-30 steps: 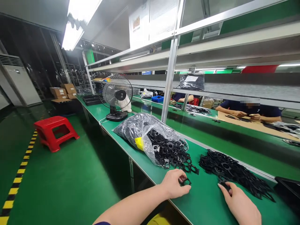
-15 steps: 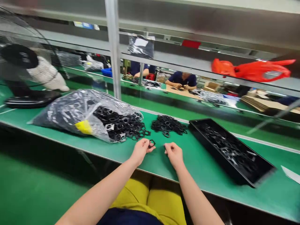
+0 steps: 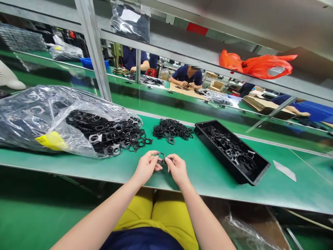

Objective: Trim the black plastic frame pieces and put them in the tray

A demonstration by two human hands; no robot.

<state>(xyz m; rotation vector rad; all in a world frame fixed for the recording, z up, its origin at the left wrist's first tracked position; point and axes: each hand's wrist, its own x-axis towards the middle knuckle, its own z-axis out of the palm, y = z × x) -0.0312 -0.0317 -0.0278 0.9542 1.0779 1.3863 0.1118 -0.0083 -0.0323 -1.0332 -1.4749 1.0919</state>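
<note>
Just above the front edge of the green bench, my left hand [image 3: 147, 166] pinches a small black ring-shaped part [image 3: 161, 156]. My right hand [image 3: 177, 168] is closed at the part's right side, thumb and fingers pressed together on it; its fingertips partly hide the edge. Beyond my hands lies a loose pile of black ring parts [image 3: 172, 130]. To the left, a clear plastic bag [image 3: 59, 114] with a yellow label spills many similar black parts [image 3: 122, 133]. On the right, a long black tray [image 3: 221, 156] holds more such parts.
A metal post [image 3: 93, 48] rises behind the bag, carrying a shelf with an orange-red plastic bag [image 3: 257, 66]. A white card [image 3: 284, 170] lies right of the tray. Across the far bench, co-workers [image 3: 186, 77] sit handling parts. Below the bench at right is a cardboard box [image 3: 260, 222].
My right hand has come left to meet my left hand and now touches the ring part. The view has shifted, showing more of the bench at right.
</note>
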